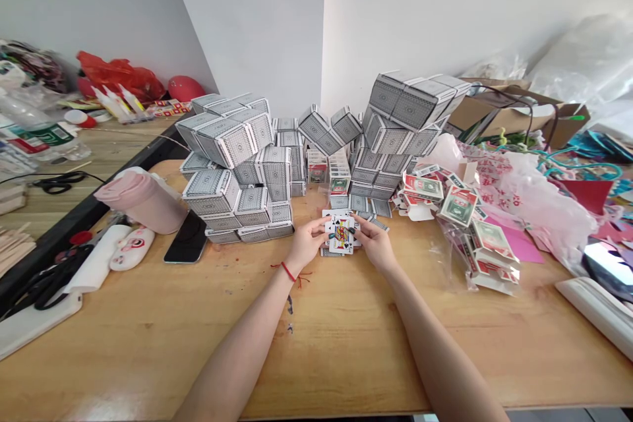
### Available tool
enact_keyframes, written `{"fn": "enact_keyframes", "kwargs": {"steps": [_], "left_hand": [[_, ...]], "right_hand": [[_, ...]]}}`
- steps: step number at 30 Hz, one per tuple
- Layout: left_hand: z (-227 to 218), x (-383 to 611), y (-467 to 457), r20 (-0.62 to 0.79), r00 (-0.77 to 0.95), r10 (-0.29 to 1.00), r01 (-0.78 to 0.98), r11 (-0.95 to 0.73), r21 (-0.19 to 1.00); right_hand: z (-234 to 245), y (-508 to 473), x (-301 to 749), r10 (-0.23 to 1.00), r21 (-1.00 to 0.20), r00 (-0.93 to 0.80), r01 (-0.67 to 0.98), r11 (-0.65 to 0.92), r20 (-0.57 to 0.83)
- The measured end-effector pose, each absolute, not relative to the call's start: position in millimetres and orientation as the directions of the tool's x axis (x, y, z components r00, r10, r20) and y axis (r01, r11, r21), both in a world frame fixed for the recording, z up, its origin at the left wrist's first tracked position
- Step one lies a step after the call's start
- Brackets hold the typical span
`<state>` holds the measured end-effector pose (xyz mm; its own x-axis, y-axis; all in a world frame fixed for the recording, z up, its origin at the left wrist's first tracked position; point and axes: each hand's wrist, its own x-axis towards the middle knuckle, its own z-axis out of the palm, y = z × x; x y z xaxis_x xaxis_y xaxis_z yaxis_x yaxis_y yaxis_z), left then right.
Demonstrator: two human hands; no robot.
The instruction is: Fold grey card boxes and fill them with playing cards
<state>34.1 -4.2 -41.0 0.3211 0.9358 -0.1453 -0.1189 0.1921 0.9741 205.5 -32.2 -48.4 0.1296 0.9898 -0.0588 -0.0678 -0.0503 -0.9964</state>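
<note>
Between my two hands is a small bunch of playing cards [341,235], a jack face up on top. My left hand [307,242] pinches the left side of the cards, a red string bracelet on its wrist. On the other side, my right hand [373,242] grips the right edge with thumb and fingers. More loose cards [370,206] lie face down just behind. Further back stand boxes made of grey-backed cards, in a left stack [230,145] and a right stack [395,138]. Unfolded card packs [340,183] sit between the stacks.
Opened red and green card boxes [459,204] and a plastic bag [539,191] lie to the right. At left are a phone [186,238], a pink tumbler [143,199], a white glue gun-like item [101,257] and black scissors [62,275]. A cardboard box [499,109] stands at back right.
</note>
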Motion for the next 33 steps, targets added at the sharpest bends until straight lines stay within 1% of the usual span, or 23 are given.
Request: {"fn": "enact_keyframes", "kwargs": {"steps": [2, 7, 14, 19, 23, 29, 33], "left_hand": [[-41.0, 34.1, -4.0, -0.154, 0.320, 0.935, -0.119, 0.201, 0.972], [-40.7, 34.2, -3.8, -0.158, 0.317, 0.935, -0.107, 0.201, 0.974], [-41.7, 35.2, -2.9, -0.141, 0.264, 0.954, -0.061, 0.162, 0.985], [-41.7, 34.2, -1.2, -0.157, 0.256, 0.954, -0.093, 0.186, 0.978], [-45.0, 34.5, 0.0, -0.182, 0.245, 0.952, -0.105, 0.212, 0.972], [-49.0, 34.8, 0.4, -0.122, 0.234, 0.964, -0.038, 0.135, 0.990], [-47.4, 33.9, 0.0, -0.115, 0.238, 0.964, -0.007, 0.120, 0.993]], "right_hand": [[-48.0, -32.7, 204.6, 0.988, -0.997, 0.141, -0.067, -0.048, -0.057], [-51.1, -31.6, 204.4, 0.988, -0.988, 0.123, -0.132, -0.080, -0.097], [-54.0, -30.9, 206.2, 0.989, -0.990, 0.114, -0.119, -0.077, -0.091], [-49.2, -32.0, 206.6, 0.982, -0.971, 0.058, -0.169, -0.170, -0.182], [-46.7, -32.6, 206.0, 0.979, -0.967, 0.007, -0.157, -0.202, -0.206], [-45.4, -33.3, 204.7, 0.980, -0.968, 0.001, -0.156, -0.196, -0.198], [-44.1, -33.8, 204.6, 0.981, -0.970, -0.008, -0.152, -0.191, -0.192]]}}
